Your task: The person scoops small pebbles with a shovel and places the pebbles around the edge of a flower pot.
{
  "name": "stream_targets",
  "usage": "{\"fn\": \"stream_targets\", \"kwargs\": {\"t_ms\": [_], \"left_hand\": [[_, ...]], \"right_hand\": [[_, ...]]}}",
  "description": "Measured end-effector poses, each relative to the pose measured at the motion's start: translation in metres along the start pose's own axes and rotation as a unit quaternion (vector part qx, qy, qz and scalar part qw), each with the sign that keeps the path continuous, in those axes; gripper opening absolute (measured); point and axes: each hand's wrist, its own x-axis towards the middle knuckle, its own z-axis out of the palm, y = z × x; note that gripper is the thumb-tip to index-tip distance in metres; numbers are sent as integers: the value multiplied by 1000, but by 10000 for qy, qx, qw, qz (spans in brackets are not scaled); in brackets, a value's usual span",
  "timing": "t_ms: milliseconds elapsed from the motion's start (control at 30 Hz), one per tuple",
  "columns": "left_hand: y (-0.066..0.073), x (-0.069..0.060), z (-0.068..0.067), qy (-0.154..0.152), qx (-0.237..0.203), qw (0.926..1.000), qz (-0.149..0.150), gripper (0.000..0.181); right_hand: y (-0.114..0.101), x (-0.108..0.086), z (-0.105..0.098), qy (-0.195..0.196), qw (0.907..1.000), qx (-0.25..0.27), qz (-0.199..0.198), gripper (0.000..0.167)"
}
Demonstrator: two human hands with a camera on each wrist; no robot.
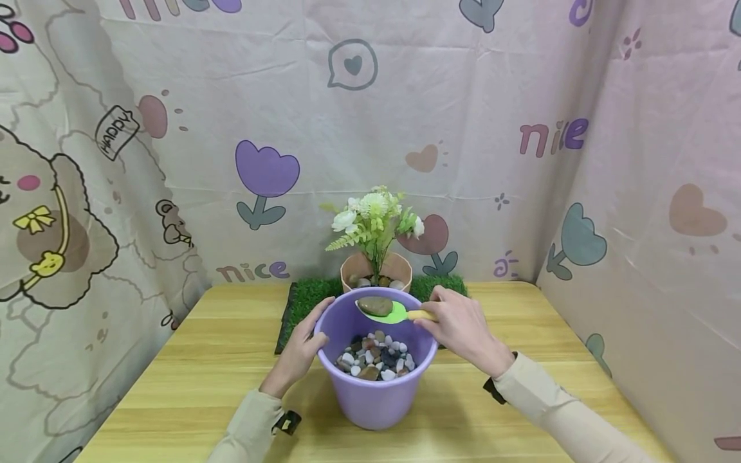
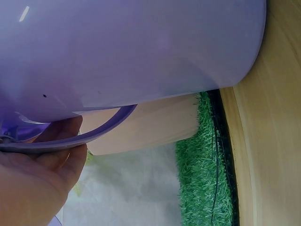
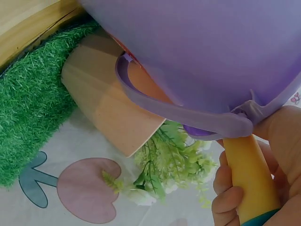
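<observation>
A purple bucket (image 1: 376, 405) stands on the table with several white, brown and dark pebbles (image 1: 382, 355) inside. My left hand (image 1: 301, 350) grips its left rim, thumb toward the inside; in the left wrist view the fingers (image 2: 70, 165) lie around the bucket's handle (image 2: 108, 126). With my right hand (image 1: 460, 325) I hold the yellow grip (image 3: 251, 179) of a small trowel, whose green blade (image 1: 396, 314) is over the bucket's opening. On that blade rests a large brown stone (image 1: 376, 305).
Behind the bucket, a pinkish plant pot (image 1: 350, 267) holds stones and white-green flowers (image 1: 373, 215). It stands on a green artificial grass mat (image 1: 309, 299) on the wooden table (image 1: 220, 360). A printed cloth (image 1: 359, 128) hangs behind and at both sides.
</observation>
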Motion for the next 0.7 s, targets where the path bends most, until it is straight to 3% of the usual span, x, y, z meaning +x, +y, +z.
{"fn": "stream_targets", "kwargs": {"t_ms": [367, 700], "left_hand": [[0, 1, -1, -27, -40, 10000, -14, 71], [0, 0, 0, -27, -72, 9999, -80, 72]], "right_hand": [[1, -3, 5, 332, 9993, 175, 8, 22], [4, -5, 8, 490, 9964, 677, 146, 20]]}}
